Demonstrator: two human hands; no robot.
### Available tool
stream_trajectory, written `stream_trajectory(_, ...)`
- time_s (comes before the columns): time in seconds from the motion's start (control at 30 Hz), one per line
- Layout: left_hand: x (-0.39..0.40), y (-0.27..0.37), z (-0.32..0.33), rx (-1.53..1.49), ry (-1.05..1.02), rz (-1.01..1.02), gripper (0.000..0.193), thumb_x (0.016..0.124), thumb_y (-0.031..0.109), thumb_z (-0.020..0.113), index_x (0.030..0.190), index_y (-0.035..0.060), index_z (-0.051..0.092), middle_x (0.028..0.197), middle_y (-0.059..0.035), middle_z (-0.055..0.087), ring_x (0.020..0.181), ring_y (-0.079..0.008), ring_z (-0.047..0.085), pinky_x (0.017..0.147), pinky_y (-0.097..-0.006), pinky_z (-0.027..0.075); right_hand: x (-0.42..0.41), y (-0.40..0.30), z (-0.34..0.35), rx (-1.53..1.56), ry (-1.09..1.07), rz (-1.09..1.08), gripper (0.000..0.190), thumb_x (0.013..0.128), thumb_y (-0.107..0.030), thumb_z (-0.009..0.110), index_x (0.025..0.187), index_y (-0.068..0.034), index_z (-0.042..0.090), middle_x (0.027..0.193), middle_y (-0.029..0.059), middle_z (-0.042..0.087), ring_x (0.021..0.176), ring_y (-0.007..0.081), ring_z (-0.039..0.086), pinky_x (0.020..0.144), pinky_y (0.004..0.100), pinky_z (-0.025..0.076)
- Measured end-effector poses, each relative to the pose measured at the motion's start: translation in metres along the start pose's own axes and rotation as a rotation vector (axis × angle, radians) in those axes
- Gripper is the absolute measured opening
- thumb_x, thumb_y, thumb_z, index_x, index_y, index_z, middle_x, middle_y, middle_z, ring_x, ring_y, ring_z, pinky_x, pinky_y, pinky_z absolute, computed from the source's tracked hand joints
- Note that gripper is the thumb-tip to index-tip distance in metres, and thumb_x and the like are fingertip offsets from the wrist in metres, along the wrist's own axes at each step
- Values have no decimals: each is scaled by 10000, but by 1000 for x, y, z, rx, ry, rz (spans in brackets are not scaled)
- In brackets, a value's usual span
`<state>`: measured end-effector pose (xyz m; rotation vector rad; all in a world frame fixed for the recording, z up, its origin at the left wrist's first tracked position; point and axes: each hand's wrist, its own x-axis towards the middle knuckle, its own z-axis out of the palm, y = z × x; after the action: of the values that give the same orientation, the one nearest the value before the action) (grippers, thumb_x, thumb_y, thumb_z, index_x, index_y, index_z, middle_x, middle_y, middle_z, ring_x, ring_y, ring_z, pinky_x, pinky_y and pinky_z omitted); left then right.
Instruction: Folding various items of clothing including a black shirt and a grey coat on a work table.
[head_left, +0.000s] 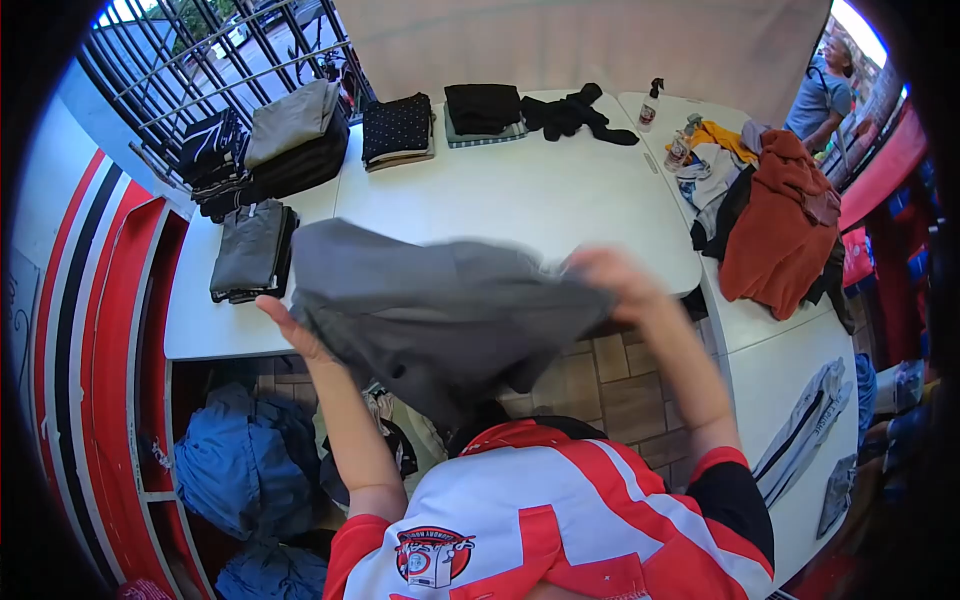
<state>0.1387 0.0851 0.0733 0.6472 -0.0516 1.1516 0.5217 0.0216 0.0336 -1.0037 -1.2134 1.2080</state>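
Observation:
A dark grey cloth garment (450, 307) is held up between my hands, over the front edge of the white table (465, 195), and is blurred by motion. My left hand (300, 334) is at its left end, thumb apart and the other fingers hidden behind the cloth. At the other end, my right hand (611, 281) grips the garment's edge. Just left of the garment lies a stack of folded grey and black clothes (251, 251). Folded clothes in grey and black (296, 139) are stacked behind that.
Along the back lie a dotted folded garment (397, 127), black folded cloth (481, 109), a crumpled black garment (574, 114) and a spray bottle (649, 106). A rust-coloured garment (780, 225) tops a heap at right. Blue bundles (244, 457) sit below left. A person (819, 97) stands outside.

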Motion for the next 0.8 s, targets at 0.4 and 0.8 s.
stream_trajectory(0.4, -4, -100, 33, 639, -118, -321, 698, 665, 124, 678, 1255, -9, 330, 1209, -122, 453, 1105, -260, 444, 957, -354, 326, -5, -43, 84, -1079, -86, -192, 651, 594, -195, 720, 1181, -110, 451, 1120, 127, 490, 1102, 302, 422, 1024, 443, 144)
stream_trajectory(0.8, -21, -131, -42, 1708, -180, -63, 817, 579, 191, 745, 1268, 36, 334, 1287, -163, 373, 1205, -306, 332, 991, -364, 275, -2, -112, 55, -214, 477, -736, 256, 675, 97, 425, 869, 1, 562, 805, 4, 568, 768, 70, 517, 710, 193, 406)
